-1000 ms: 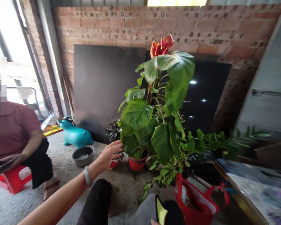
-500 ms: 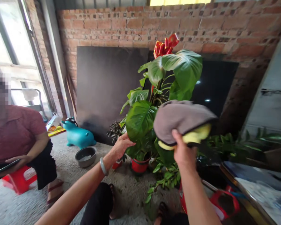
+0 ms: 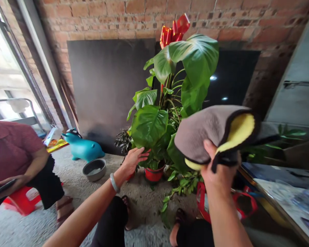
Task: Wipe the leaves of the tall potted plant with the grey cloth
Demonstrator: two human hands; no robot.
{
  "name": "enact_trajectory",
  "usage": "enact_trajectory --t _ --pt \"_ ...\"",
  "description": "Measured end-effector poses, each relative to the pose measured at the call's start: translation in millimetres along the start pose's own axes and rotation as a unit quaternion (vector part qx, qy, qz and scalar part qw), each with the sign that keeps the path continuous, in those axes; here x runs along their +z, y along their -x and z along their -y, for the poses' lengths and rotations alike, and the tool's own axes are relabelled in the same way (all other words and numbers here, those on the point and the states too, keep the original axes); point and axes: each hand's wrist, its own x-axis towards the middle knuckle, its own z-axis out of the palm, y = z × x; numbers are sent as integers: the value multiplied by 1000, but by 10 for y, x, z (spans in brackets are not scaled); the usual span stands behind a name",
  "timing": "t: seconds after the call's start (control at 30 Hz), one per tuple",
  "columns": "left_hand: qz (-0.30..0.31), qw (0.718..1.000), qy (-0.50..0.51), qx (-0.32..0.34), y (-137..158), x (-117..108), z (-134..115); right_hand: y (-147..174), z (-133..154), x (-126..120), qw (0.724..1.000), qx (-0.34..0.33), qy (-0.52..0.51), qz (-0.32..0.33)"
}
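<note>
While the left hand (image 3: 135,159) sits open beneath a broad leaf (image 3: 149,125), the right hand (image 3: 218,169) grips a folded plush cloth (image 3: 203,132)

Nearest, the right hand's grip is closed on the underside of the cloth, which is held up in front of the right side of a large-leaved potted plant (image 3: 193,96). Grey pile shows outside and yellow within, edged in black binding. Its long axis runs mainly left to right, and its open, yellow-lined fold faces right. The left hand, with a pale bangle (image 3: 114,183) at its wrist, holds nothing that shows; its fingers point right, and whether they touch foliage cannot be told.

Just beyond, the plant stands with its long axis upright, from a red pot (image 3: 154,175) to a red ribbon bow (image 3: 174,31); the broad leaf hangs tip downward. If the cloth's loose edge snagged a stalk, or either hand pressed too hard, a leaf could crease or tear. A hard push from one side might even tip the tall plant.

Farther off, a grey basin (image 3: 94,175) and a turquoise animal-shaped toy (image 3: 83,149) rest on the concrete floor (image 3: 69,178). Behind them, a dark panel (image 3: 110,92) leans against a brick wall (image 3: 105,17).
</note>
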Motion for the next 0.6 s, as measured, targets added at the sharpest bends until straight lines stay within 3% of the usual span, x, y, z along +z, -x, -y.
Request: enact_trajectory --t 0.1,0.17,0.23,0.37,0.5,0.6 --pt "-8 1000 -21 5 7 78 78 -11 -231 372 990 33 31 131" --pt "-24 999 -29 18 3 60 94 211 -504 341 974 85 55 203" --pt "-43 998 -32 28 0 -24 92 523 -772 89 959 136 76 236" --pt "-63 997 -36 6 18 -241 111 983 -1050 -647 935 249 113 227" --pt "-59 997 -36 -17 77 -310 219 999 -960 -1116 916 325 145 184" --pt "-79 995 -54 -21 61 -347 328 895 -849 -1274 918 318 179 155"
